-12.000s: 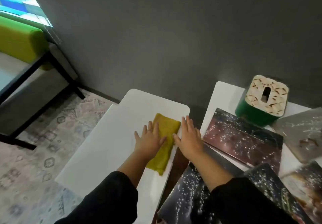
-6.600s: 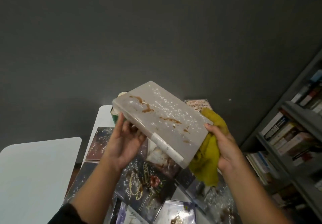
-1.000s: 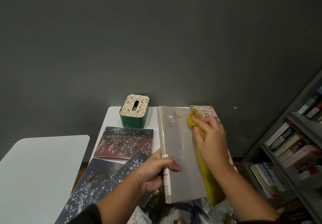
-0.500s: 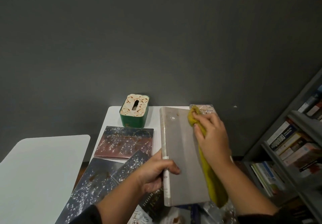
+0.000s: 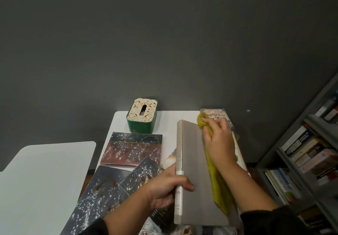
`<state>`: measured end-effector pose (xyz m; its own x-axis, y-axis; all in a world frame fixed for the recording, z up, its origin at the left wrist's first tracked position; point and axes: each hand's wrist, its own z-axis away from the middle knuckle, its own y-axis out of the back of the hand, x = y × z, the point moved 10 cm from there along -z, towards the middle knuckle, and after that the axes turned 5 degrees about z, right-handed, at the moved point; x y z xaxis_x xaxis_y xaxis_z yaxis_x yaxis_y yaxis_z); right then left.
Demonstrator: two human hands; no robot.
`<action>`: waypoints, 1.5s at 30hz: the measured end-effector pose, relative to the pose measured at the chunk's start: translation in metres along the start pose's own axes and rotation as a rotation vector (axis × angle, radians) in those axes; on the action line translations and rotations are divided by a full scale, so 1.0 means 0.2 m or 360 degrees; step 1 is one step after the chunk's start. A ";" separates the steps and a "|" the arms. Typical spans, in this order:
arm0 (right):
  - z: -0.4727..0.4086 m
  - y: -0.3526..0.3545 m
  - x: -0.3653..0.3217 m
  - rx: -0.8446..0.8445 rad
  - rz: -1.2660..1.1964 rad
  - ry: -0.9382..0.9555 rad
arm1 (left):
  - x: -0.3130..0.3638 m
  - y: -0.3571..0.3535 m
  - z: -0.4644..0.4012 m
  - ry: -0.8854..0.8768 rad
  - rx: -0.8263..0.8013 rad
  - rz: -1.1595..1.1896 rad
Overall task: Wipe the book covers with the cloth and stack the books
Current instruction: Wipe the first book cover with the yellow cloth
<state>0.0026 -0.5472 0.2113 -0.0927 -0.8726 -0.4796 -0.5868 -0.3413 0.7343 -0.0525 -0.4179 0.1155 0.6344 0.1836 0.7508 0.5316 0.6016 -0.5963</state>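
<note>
A grey book is held flat over the white table, cover up and looking clean. My left hand grips its spine near the lower end. My right hand holds a yellow-green cloth against the book's far right corner; the cloth trails down under my wrist. Several dusty, stained books lie spread on the table: a reddish one, two dark starry ones, and a pale one behind my right hand.
A green tissue box with a patterned lid stands at the table's back. A second white table is to the left. A grey bookshelf full of books fills the right side. A dark wall is behind.
Over the last second my right hand slid the cloth up and to the right along the grey cover. The stains visible earlier on this cover are gone. My left hand kept its grip.
</note>
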 end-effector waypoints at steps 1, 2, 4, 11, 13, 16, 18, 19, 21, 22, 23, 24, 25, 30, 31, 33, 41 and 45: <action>0.02 0.00 -0.01 -0.0001 0.0009 -0.0016 | 0.00 0.00 0.00 -0.0002 -0.0008 0.0002; 0.05 0.00 -0.05 -0.0011 0.0008 0.0010 | 0.00 0.01 0.00 -0.0006 -0.0013 0.0007; 0.15 0.00 -0.21 -0.0020 -0.0021 0.0172 | 0.02 0.02 0.00 -0.0020 -0.0011 0.0017; 0.12 -0.02 -0.18 -0.0001 -0.0013 0.0234 | 0.04 0.05 0.01 -0.0061 0.0079 0.0026; 0.02 -0.02 0.01 0.0018 0.0034 -0.0011 | 0.03 0.05 0.01 -0.0056 0.0081 0.0009; -0.02 -0.03 0.18 0.0013 0.0010 -0.0283 | 0.01 0.07 0.03 -0.0027 0.0080 -0.0039; 0.02 -0.02 0.16 0.0018 0.0045 -0.0328 | 0.01 0.07 0.03 -0.0026 0.0075 -0.0049; 0.05 -0.02 0.11 0.0010 0.0066 -0.0291 | 0.01 0.07 0.03 -0.0035 0.0074 -0.0043; 0.15 -0.04 -0.06 -0.0040 0.0073 -0.0133 | 0.03 0.08 0.03 -0.0055 0.0096 -0.0011; 0.22 -0.05 -0.15 -0.0054 0.0065 -0.0018 | 0.04 0.09 0.03 -0.0065 0.0116 0.0011; 0.29 -0.06 -0.25 -0.0064 0.0044 0.0101 | 0.04 0.11 0.02 -0.0076 0.0133 0.0027; 0.35 -0.06 -0.33 -0.0062 0.0024 0.0208 | 0.05 0.11 0.02 -0.0085 0.0143 0.0033; 0.38 -0.05 -0.38 -0.0047 0.0007 0.0308 | 0.06 0.11 0.02 -0.0092 0.0143 0.0034; 0.09 -0.03 -0.14 0.0004 0.0042 0.0046 | 0.08 0.10 0.03 -0.0096 0.0136 0.0008; 0.02 -0.02 -0.06 0.0028 0.0045 -0.0063 | 0.09 0.09 0.04 -0.0086 0.0120 -0.0017; -0.04 0.01 0.07 0.0054 0.0068 -0.0231 | 0.08 0.09 0.06 -0.0071 0.0102 -0.0057; 0.28 -0.01 -0.55 0.0071 0.0003 0.0487 | 0.10 0.08 0.05 -0.0109 0.0118 -0.0065; 0.16 0.01 -0.50 0.0097 -0.0096 0.0503 | 0.10 0.09 0.06 -0.0096 0.0097 -0.0059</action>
<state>-0.0157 -0.4486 0.2453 0.1924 -0.9200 -0.3415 -0.6316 -0.3824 0.6744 -0.0379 -0.3943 0.1237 0.5790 0.2059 0.7889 0.5176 0.6547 -0.5508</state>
